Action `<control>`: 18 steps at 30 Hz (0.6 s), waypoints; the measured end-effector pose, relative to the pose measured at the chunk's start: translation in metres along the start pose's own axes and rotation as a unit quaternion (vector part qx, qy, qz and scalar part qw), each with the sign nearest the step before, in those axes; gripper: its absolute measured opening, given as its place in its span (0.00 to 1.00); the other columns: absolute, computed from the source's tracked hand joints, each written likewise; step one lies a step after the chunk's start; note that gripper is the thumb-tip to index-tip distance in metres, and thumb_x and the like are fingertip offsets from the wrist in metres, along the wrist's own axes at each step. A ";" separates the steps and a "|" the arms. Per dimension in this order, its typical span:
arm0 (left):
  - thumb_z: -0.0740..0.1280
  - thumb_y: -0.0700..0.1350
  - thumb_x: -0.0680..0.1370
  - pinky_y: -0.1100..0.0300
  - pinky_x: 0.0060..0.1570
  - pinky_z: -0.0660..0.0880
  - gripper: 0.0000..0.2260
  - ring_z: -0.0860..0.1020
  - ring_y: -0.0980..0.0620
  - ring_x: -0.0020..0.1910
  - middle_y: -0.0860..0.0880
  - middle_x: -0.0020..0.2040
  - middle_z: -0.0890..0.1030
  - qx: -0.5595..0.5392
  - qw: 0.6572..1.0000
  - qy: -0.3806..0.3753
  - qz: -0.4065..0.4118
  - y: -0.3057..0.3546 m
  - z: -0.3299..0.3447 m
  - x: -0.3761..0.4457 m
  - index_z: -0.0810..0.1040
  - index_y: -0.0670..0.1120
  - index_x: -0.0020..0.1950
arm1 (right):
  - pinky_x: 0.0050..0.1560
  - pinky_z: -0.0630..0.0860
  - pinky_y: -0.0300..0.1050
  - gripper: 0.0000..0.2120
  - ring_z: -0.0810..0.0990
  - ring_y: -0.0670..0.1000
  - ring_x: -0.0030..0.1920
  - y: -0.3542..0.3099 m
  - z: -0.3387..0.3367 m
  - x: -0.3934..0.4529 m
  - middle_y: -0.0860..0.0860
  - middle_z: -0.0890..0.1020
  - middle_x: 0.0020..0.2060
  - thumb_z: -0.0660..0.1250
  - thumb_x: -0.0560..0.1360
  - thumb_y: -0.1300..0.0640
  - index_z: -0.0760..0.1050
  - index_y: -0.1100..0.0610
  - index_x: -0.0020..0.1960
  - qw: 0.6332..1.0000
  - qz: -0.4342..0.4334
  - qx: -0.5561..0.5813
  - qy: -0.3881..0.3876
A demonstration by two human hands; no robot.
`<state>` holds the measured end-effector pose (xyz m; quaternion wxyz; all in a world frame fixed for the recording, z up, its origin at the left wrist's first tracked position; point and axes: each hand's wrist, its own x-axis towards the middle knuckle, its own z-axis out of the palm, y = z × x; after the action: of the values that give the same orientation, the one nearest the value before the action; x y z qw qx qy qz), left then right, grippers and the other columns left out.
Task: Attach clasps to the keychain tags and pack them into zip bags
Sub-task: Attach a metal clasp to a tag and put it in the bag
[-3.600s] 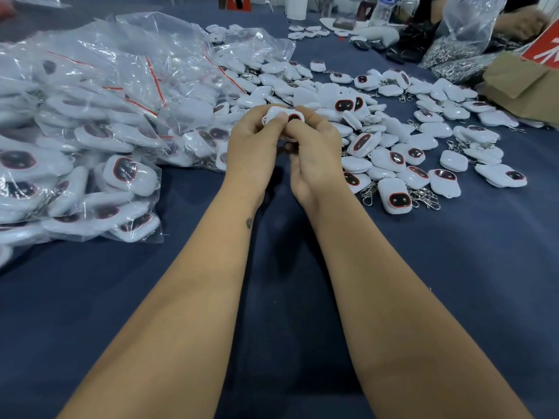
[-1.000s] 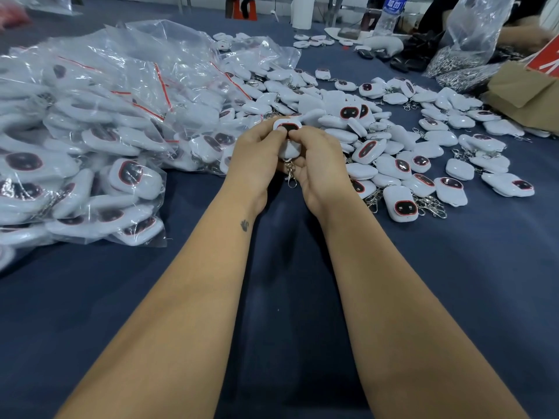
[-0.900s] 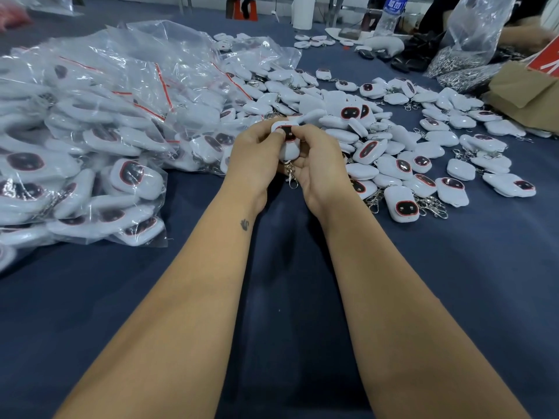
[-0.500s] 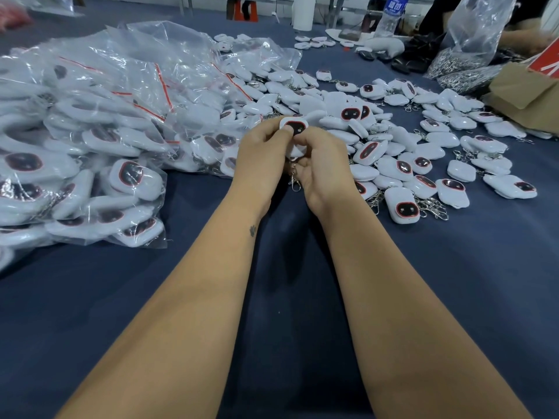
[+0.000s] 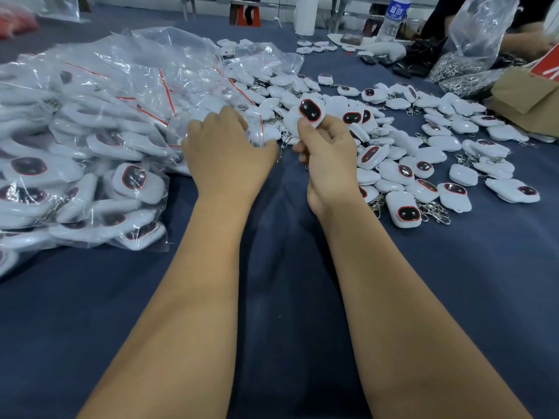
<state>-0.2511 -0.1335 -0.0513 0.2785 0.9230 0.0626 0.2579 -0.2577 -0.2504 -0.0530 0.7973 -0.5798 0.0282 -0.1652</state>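
The white plastic keychain tag (image 5: 305, 116) with its dark, red-rimmed oval face is held up just above the loose pile of similar white tags (image 5: 423, 158), pinched between the thumb and curled fingers (image 5: 305, 130) of the right hand (image 5: 328, 164); a thin metal chain and clasp (image 5: 283, 146) appear to hang from it beside the hand, though the detail is too small to be sure. The left hand (image 5: 223, 152) reaches away from the tag, on its left, with fingers bent down onto the edge of a heap of clear zip bags with red seal strips (image 5: 121, 95), and seems to be touching or picking at an empty bag; whether it has actually gripped one I cannot tell. Judging from this, the clasp step for this tag looks finished and the packing step is beginning. The next move likely calls for separating one bag from the heap, opening its mouth, and bringing the tag across to slip it in over the dark blue tabletop (image 5: 272, 297).
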 end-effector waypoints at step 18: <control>0.67 0.42 0.73 0.60 0.42 0.76 0.06 0.78 0.55 0.36 0.56 0.35 0.81 -0.384 0.919 0.053 -0.073 0.008 -0.007 0.003 0.83 0.49 0.40 | 0.54 0.70 0.48 0.13 0.72 0.53 0.49 0.019 0.027 -0.004 0.54 0.77 0.45 0.65 0.76 0.60 0.72 0.45 0.37 0.922 -0.092 -0.365 -0.086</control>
<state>-0.2523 -0.1364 -0.0407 0.6255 0.7233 0.0407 0.2898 -0.2509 -0.2195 -0.0623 0.5109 -0.8428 -0.0355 -0.1655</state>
